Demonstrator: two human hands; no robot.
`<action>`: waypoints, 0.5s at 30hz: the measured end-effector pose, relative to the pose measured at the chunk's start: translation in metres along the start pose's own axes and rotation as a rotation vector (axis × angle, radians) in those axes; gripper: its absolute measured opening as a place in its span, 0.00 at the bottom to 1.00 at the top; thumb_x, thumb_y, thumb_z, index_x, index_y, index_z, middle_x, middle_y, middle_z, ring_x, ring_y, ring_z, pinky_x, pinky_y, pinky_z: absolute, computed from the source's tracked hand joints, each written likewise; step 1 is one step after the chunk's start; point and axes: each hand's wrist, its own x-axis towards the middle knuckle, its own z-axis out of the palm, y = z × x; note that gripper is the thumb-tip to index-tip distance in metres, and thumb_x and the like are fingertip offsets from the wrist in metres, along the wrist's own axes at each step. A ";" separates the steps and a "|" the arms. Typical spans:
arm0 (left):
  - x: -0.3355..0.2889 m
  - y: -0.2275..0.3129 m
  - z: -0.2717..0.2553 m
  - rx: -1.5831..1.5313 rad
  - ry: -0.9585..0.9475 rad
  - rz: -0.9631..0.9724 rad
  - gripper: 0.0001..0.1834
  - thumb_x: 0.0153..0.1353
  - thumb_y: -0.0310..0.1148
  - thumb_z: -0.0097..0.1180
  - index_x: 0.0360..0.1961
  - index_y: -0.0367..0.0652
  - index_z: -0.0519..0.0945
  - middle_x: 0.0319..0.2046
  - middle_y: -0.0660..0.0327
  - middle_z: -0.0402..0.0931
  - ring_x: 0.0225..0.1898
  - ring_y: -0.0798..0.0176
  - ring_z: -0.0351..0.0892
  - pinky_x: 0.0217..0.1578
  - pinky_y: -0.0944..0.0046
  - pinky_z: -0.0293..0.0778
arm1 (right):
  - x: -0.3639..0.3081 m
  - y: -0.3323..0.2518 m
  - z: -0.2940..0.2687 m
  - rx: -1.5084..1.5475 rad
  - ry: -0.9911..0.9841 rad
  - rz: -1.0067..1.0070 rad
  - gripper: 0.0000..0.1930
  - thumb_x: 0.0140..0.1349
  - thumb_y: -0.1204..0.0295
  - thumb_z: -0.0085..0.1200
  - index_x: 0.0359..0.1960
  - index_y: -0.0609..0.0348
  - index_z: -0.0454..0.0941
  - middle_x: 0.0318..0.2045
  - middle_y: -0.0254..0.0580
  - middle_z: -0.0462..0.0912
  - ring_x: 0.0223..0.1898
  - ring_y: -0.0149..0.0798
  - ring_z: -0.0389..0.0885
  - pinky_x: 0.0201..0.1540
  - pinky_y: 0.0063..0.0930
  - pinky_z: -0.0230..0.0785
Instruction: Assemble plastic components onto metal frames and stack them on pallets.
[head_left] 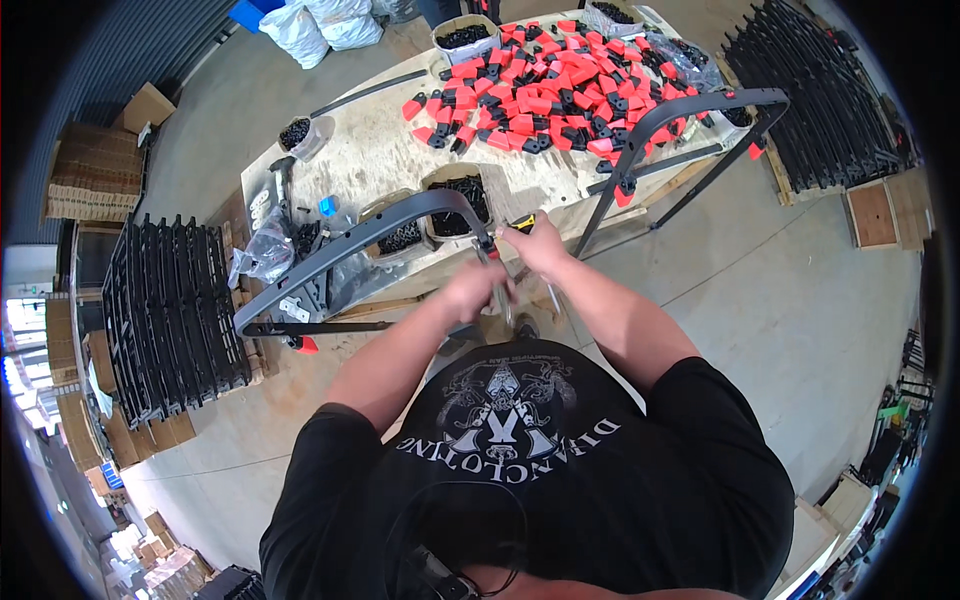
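Note:
My left hand [477,290] is blurred by motion. Its fingers are curled just below the end of a bent black tube frame [345,243], near a small red part on it. A silver rod-like piece shows beside those fingers; what exactly they hold is unclear. Close by on the right, my right hand [540,246] is closed on a tool with a yellow-and-black handle [523,224], its working end hidden. The black frame arches over the table's near left edge. Behind my hands sits a box of black bolt-like parts [460,205].
A large pile of red-and-black plastic pieces [550,90] covers the far side of the wooden table [360,150]. Another bent black frame [640,135] stands at its right end. A hammer [283,185] lies at left. Stacked black frames [170,320] stand on the floor.

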 end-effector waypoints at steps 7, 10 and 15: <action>-0.001 0.028 0.008 0.283 0.036 -0.199 0.13 0.59 0.35 0.56 0.29 0.32 0.77 0.19 0.57 0.78 0.21 0.55 0.78 0.27 0.57 0.76 | 0.013 0.017 0.001 0.028 0.035 0.005 0.38 0.53 0.54 0.72 0.52 0.77 0.69 0.44 0.65 0.83 0.46 0.53 0.84 0.49 0.39 0.75; -0.010 0.036 0.002 -0.844 -0.051 -0.104 0.06 0.60 0.31 0.55 0.30 0.40 0.75 0.16 0.61 0.68 0.19 0.57 0.71 0.28 0.57 0.76 | 0.005 0.002 -0.004 -0.012 -0.016 0.061 0.38 0.52 0.54 0.72 0.51 0.77 0.70 0.43 0.64 0.83 0.45 0.52 0.85 0.47 0.39 0.75; 0.019 -0.029 0.013 0.619 0.304 0.172 0.06 0.62 0.32 0.54 0.32 0.40 0.78 0.16 0.61 0.71 0.20 0.54 0.75 0.27 0.58 0.74 | 0.000 0.003 -0.001 0.017 0.020 0.011 0.37 0.53 0.55 0.71 0.50 0.77 0.70 0.42 0.65 0.82 0.43 0.52 0.84 0.46 0.40 0.76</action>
